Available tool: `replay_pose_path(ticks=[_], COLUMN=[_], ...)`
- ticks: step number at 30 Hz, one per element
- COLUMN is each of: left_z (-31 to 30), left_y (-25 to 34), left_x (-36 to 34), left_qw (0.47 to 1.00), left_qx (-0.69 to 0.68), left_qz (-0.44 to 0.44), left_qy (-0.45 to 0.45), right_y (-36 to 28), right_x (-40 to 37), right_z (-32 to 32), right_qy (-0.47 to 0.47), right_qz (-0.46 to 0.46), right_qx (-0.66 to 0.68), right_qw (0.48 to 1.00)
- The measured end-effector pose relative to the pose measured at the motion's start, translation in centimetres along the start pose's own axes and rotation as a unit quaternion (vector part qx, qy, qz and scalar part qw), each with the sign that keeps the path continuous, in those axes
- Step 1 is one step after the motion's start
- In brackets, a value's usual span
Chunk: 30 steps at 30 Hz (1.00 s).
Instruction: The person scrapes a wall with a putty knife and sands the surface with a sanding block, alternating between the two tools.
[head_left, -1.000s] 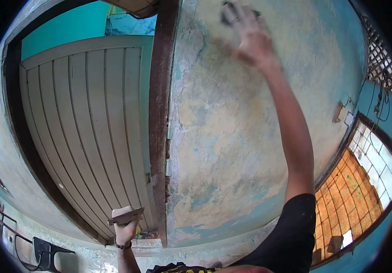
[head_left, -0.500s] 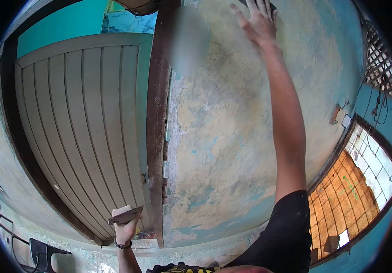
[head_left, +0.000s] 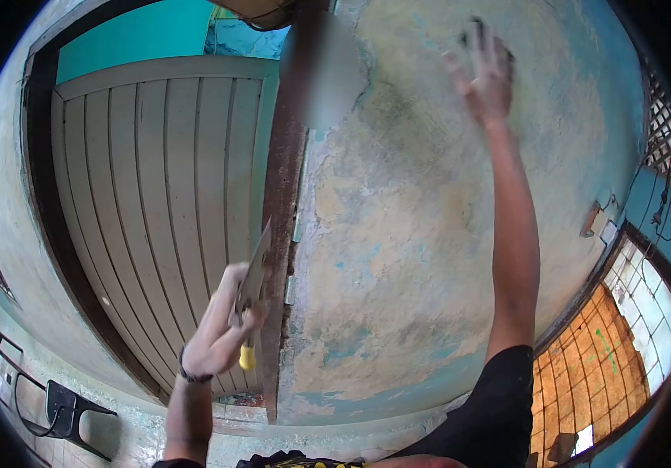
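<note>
Room: worn wall (head_left: 398,257), patchy cream over blue; dark door post (head_left: 282,164) splits it from the slatted door (head_left: 156,179); post is my landmark.

Nearest: left hand (head_left: 214,327), low, on the door side of the post; closed round a scraper (head_left: 256,265), metal blade pointing up, yellow handle (head_left: 247,357) below the fingers; blade overlaps the post in view; can't tell if it touches. Bracelet (head_left: 195,377) on that wrist.

Farther: right arm reaches high, on the wall side, well apart from the post; right hand (head_left: 493,86) holds a dark pad (head_left: 475,35) under spread fingers, at the wall; blur hides the pad's outline and exact contact.

Beyond: black chair (head_left: 66,405), past the door side of the post; wall fitting (head_left: 591,220) and hanging cables (head_left: 665,207), far out on the wall side.

Risks: loose hold under flat fingers could let the pad slip, knuckles onto rough plaster; uneven surface could snag the pad's edge; flaking paint could shed dust toward the face, hand being so high; with attention up there, a stray left-hand swing could nick the post or door.
</note>
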State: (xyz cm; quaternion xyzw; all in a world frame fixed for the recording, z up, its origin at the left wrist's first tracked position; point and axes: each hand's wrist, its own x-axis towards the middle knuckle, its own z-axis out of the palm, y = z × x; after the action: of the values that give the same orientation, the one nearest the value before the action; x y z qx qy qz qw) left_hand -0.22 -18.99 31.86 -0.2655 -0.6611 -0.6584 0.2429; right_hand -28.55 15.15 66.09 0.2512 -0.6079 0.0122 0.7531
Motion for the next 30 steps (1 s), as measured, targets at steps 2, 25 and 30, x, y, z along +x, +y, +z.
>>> replay_pose_path(ticks=[2,25,30], left_z=[0.3,9.2,10.5], left_y=[0.6,9.3,8.8], left_x=[3.1,30.0,29.8], left_qw=[0.995,0.538,0.497], left_qx=[0.072,0.754,0.787], left_qz=[0.070,0.321,0.275], left_qy=[-0.028,0.197,0.243], right_y=[-4.8,11.6,11.6], right_x=[-2.5,-4.8,-5.0], right_z=[-2.8,-1.9,-1.5], right_qy=[-0.071,0.060,0.081], right_qz=[-0.119,0.015,0.020], right_qx=[-0.002,0.006,0.000], right_qw=[0.990,0.998,0.996])
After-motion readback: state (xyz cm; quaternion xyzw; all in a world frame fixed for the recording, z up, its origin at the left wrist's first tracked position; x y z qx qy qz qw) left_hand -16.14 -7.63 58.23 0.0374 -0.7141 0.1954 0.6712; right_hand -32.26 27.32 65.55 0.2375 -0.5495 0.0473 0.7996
